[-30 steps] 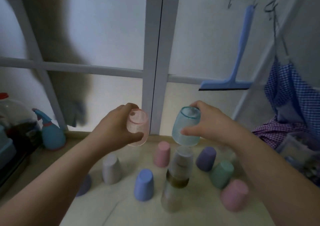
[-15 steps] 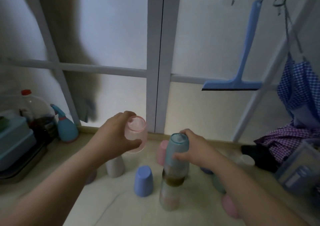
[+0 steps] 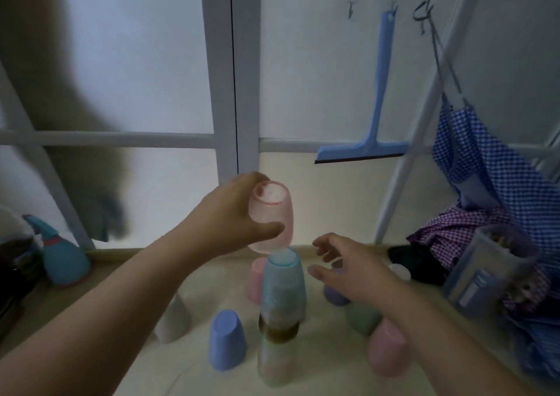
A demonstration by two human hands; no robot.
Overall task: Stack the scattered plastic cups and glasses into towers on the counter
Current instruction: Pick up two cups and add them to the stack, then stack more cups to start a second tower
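Your left hand (image 3: 233,214) grips the pink glass (image 3: 270,217) just above the tower (image 3: 281,314). Your right hand (image 3: 354,270), beside it, is open and empty. Land off-centre and the tower may topple.

A home utility corner: squeegee (image 3: 372,117) on hook, checked apron (image 3: 485,165), spray bottle (image 3: 60,259)

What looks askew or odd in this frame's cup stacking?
The tower looks slightly crooked: its blue top glass sits a little off-line from the glasses below. The left hand holds a pink glass tilted above it; the right hand is open beside it. No spills or damage visible.
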